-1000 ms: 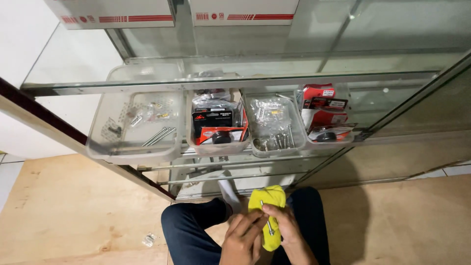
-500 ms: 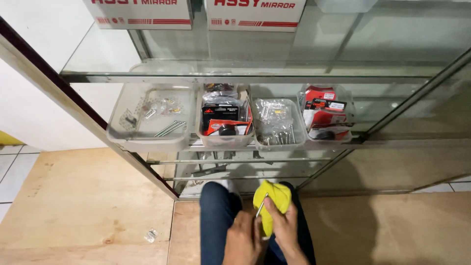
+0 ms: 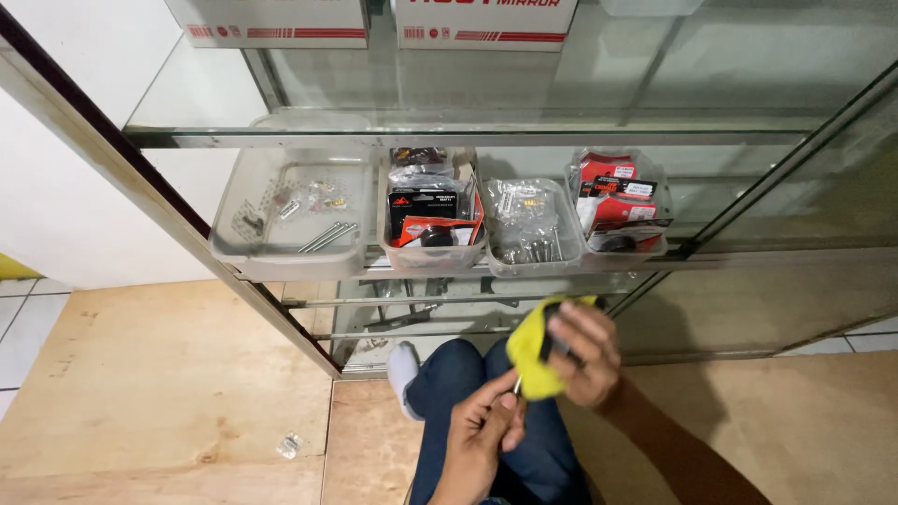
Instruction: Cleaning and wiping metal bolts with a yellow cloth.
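My right hand [image 3: 582, 352] grips a yellow cloth [image 3: 531, 357] wrapped around a small dark object, held above my knees in blue jeans [image 3: 468, 374]. My left hand [image 3: 482, 435] sits just below it, fingers pinching the thin metal end that sticks out under the cloth. Both hands hover in front of an open glass display cabinet [image 3: 468, 122].
On the cabinet shelf stand several clear plastic tubs: a wide one with bolts [image 3: 292, 213], one with dark packaged parts [image 3: 430, 213], one with bagged screws [image 3: 529, 229], one with red packets [image 3: 617, 201]. White boxes [image 3: 482, 21] sit on top. A small plastic bag [image 3: 290, 445] lies on the plywood floor.
The view has shifted so the cabinet sits higher and more central. My right hand has lifted the yellow cloth up and away, while my left hand now pinches the end below it.
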